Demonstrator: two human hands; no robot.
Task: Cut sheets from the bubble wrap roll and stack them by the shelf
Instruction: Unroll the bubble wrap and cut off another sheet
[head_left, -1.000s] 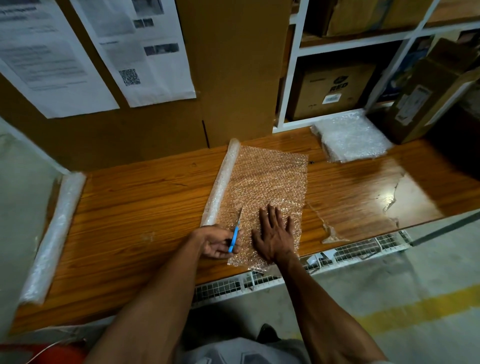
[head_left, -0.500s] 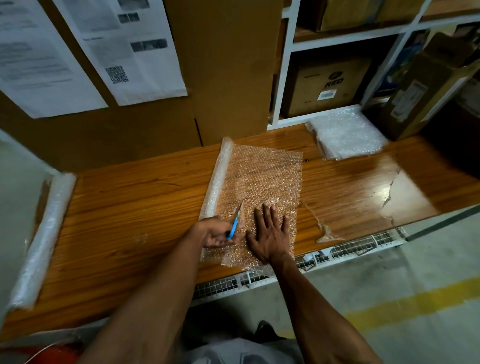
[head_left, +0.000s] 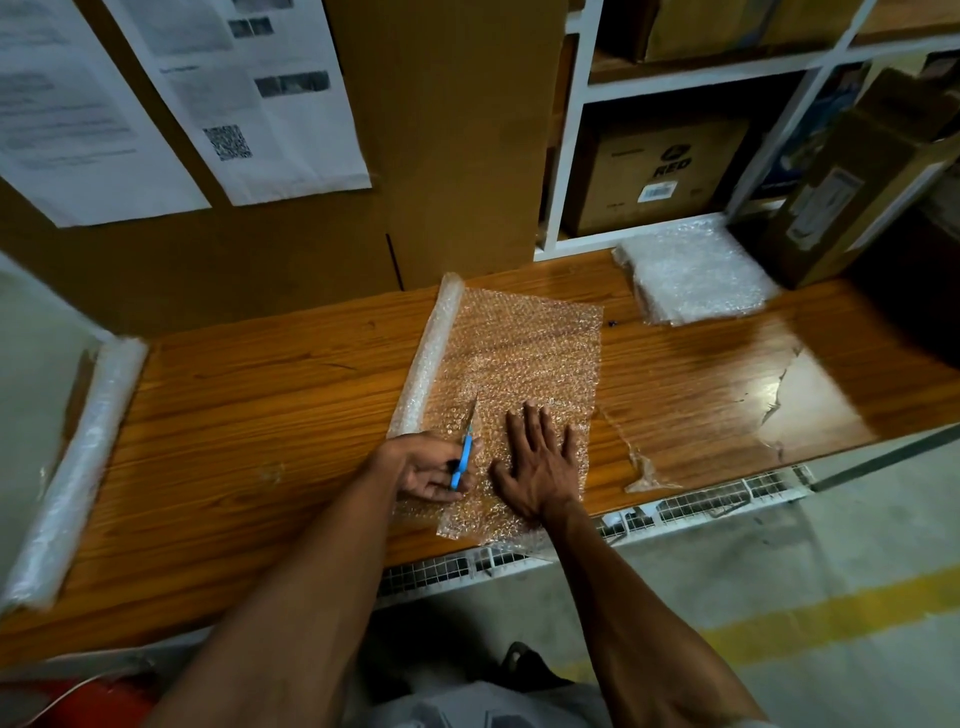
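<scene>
One bubble wrap roll (head_left: 428, 358) lies on the wooden surface (head_left: 249, 395), its clear, dimpled sheet (head_left: 524, 353) unrolled rightward. The left hand (head_left: 428, 467) grips one pair of blue-handled scissors (head_left: 464, 452), blades pointing away at the sheet. The right hand (head_left: 540, 462) presses flat, fingers spread, on the sheet. One stack of cut sheets (head_left: 691, 270) lies far right beside the white shelf (head_left: 571, 156). A second roll (head_left: 72, 467) lies far left.
</scene>
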